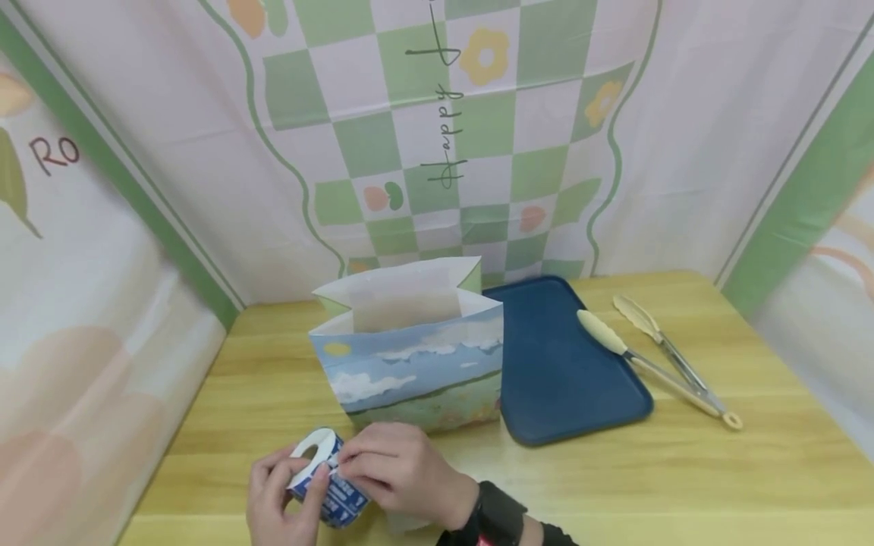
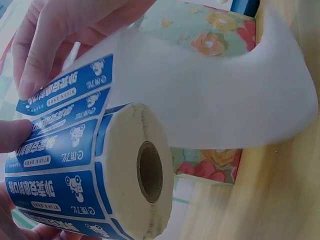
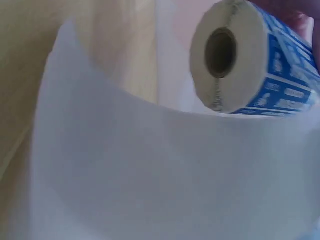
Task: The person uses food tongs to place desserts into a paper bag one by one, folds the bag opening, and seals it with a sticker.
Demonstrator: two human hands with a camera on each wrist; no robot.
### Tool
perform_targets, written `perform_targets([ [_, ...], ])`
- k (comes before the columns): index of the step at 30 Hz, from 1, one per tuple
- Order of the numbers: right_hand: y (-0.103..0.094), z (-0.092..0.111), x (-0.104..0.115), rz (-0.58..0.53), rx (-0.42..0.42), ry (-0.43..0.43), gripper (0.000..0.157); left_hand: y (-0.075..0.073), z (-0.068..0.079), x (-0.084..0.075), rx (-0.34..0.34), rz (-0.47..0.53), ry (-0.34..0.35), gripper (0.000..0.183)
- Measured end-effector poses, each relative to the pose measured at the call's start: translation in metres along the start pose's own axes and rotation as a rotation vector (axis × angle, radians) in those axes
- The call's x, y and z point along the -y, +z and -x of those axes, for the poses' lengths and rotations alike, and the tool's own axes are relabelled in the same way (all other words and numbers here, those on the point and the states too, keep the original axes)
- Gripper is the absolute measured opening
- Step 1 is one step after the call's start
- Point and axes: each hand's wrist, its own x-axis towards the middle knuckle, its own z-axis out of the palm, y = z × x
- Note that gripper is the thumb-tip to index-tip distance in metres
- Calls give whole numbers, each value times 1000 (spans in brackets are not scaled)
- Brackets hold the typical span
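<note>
My left hand [image 1: 280, 497] grips a roll of blue labels [image 1: 341, 500] around its side, with the thumb over the printed face. Fingers and thumb of my right hand [image 1: 403, 466] pinch a blue label [image 2: 70, 85] at the roll's loose end. That label stands lifted at the edge by the fingers in the left wrist view. From there a strip of white backing paper [image 2: 215, 100] curves away, filling much of the right wrist view. Just behind the hands stands an open-topped paper bag [image 1: 423, 387] with a sky and meadow print.
Right of the bag lies a dark blue tray [image 1: 567, 379], its left edge partly hidden behind the bag. Cream-tipped tongs [image 1: 672, 371] rest with one arm over the tray's right edge. A patterned curtain [image 1: 451, 136] closes off the back of the wooden table [image 1: 683, 470].
</note>
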Motion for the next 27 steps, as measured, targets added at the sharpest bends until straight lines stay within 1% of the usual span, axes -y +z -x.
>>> perform_targets([
  [5, 0, 0, 1, -5, 8, -51, 7, 0, -1, 0, -1, 46, -4, 11],
  [8, 0, -2, 1, 0, 18, -50, 6, -1, -2, 1, -10, 59, -8, 10],
  [11, -1, -2, 1, 4, 33, -41, 6, -3, -4, 2, -4, 50, -16, 10],
  [16, -1, -2, 1, -2, 61, -37, 6, -5, -7, 6, 4, 60, -44, 9],
  [19, -3, -4, 1, -29, 79, -34, 5, -6, -10, 8, 2, 57, -87, 8],
  [21, -5, -6, 3, -89, 98, -3, 5, -8, -14, 10, 8, 50, -127, 8],
  [22, -6, -7, 4, -138, 106, 22, 5, -9, -16, 11, 16, 43, -159, 9],
  [23, -9, -9, 5, -196, 110, 47, 6, -11, -19, 13, 22, 34, -177, 10],
  [25, -17, -14, 9, -321, 98, 112, 6, -14, -24, 16, 37, -1, -217, 13],
  [27, -26, -17, 11, -435, 58, 176, 6, -19, -30, 19, 59, -58, -237, 17],
])
